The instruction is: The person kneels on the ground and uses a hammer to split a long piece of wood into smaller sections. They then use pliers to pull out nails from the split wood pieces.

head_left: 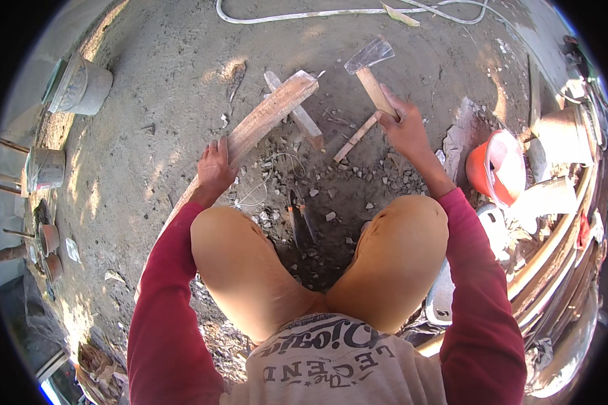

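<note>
A long, rough wooden plank (267, 118) runs from beside my left leg up to the middle, its far end resting across a short wooden block (309, 126). My left hand (214, 165) is closed around the plank partway along. My right hand (405, 128) grips the wooden handle of a hatchet (370, 77), whose broad metal blade points away from me, to the right of the plank's end. A thin strip of wood (355, 140) slants down from beside my right fingers; I cannot tell whether they touch it. Between my feet lies a pair of pliers (302, 214) with orange on the handles.
Broken stone bits and a loose thin wire (257, 196) litter the ground before my knees. Buckets (84, 86) stand along the left. At right are a red bucket (496, 167) and long bent poles (554, 253). A pale hose (270, 19) curves across the far ground.
</note>
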Demonstrator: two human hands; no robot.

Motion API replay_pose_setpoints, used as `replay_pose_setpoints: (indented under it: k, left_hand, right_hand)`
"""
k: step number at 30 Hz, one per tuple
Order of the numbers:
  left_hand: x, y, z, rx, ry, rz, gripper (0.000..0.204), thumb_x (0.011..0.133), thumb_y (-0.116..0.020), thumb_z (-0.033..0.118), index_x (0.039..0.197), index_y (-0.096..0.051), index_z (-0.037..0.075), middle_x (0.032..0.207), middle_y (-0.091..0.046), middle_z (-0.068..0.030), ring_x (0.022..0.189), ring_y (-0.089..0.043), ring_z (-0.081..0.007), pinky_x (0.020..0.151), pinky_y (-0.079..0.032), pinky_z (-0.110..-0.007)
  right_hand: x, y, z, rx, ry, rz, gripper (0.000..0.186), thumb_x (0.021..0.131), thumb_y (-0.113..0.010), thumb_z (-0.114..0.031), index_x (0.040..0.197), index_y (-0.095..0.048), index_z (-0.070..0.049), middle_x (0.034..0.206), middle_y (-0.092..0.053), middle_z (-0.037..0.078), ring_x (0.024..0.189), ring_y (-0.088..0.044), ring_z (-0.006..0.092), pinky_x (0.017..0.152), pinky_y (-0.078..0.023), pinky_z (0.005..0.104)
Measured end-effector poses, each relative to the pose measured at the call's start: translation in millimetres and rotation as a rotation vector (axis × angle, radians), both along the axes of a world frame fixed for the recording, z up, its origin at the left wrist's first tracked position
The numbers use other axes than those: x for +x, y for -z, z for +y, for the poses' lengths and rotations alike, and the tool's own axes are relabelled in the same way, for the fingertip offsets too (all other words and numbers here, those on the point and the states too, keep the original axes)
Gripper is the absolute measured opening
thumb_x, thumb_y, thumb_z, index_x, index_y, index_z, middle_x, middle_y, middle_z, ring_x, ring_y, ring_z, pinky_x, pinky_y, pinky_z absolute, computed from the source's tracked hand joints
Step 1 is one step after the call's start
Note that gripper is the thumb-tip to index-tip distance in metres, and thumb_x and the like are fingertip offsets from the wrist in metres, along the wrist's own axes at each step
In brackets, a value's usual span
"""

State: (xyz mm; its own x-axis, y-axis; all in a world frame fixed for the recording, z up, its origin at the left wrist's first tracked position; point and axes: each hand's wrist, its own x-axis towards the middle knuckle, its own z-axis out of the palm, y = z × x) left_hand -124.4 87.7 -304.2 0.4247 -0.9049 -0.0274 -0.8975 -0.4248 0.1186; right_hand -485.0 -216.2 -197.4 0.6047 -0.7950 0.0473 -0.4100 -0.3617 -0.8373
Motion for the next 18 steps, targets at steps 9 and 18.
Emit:
replay_pose_setpoints:
  k: [9, 18]
  left_hand:
    - [23.3, -49.3, -23.3, 0.067, -0.052, 0.507, 0.064, 0.069, -0.078, 0.010, 0.131, -0.066, -0.003, 0.110, -0.074, -0.0235, 0.101, -0.072, -0.0355, 0.092, -0.056, -0.041]
    - [37.8, -21.4, -22.5, 0.281, -0.139, 0.651, 0.057, 0.069, -0.079, 0.011, 0.123, -0.069, -0.004, 0.103, -0.075, -0.0194, 0.097, -0.072, -0.0293, 0.088, -0.056, -0.039]
  right_hand:
    - [-74.5, 28.0, 32.9, 0.301, 0.288, -0.178, 0.061, 0.094, -0.066, -0.004, 0.152, -0.049, 0.006, 0.075, -0.055, -0.001, 0.063, -0.051, 0.0079, 0.058, -0.044, 0.0272]
    - [-81.8, 28.4, 59.5, 0.473, 0.371, -0.221, 0.058, 0.095, -0.065, -0.005, 0.150, -0.052, 0.004, 0.075, -0.054, -0.003, 0.063, -0.049, 0.0073, 0.056, -0.041, 0.0269]
